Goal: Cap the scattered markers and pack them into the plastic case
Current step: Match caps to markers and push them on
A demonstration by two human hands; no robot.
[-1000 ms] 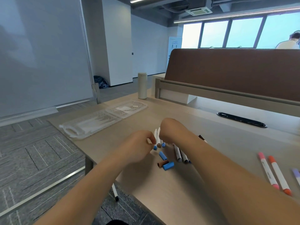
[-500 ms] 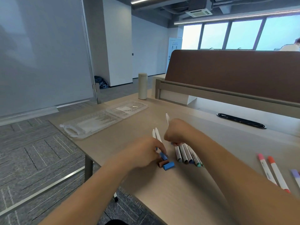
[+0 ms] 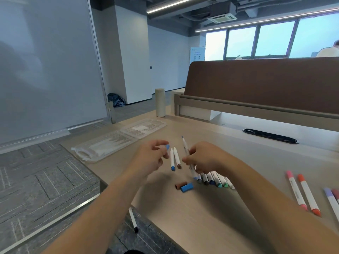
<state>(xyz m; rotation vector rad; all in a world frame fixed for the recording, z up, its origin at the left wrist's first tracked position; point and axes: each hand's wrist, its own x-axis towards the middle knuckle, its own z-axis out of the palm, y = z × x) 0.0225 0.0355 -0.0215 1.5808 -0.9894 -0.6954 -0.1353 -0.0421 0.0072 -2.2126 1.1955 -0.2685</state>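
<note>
Head view only.

Left hand (image 3: 150, 158) is up off the desk (image 3: 201, 217) with fingers curled, pinching a small blue cap (image 3: 167, 147) at the fingertips. Only the cap's end shows past them. Right hand (image 3: 203, 158) is curled round a white marker (image 3: 185, 144). The marker is tilted, bare tip pointing up and away, blue lower end poking out under the hand. Cap and tip are apart, not joined.

Between the hands, a blue-ended marker (image 3: 172, 159) and a brown-ended marker (image 3: 177, 158) lie side by side on the desk. Nearer the camera, a loose brown cap (image 3: 180, 185) touches a loose blue cap (image 3: 187, 187).

A row of capped markers (image 3: 214, 180) sits just under the right wrist. The hand hides their upper parts, so the count is unclear.

The plastic case (image 3: 110, 145) lies open and flat at the desk's far-left corner, well apart from both hands. Its contents are hard to read through the clear plastic.

At the right edge, a pink marker (image 3: 295, 191) and an orange marker (image 3: 309, 195) lie side by side. A purple marker (image 3: 332, 200) is cut off by the frame.
</note>
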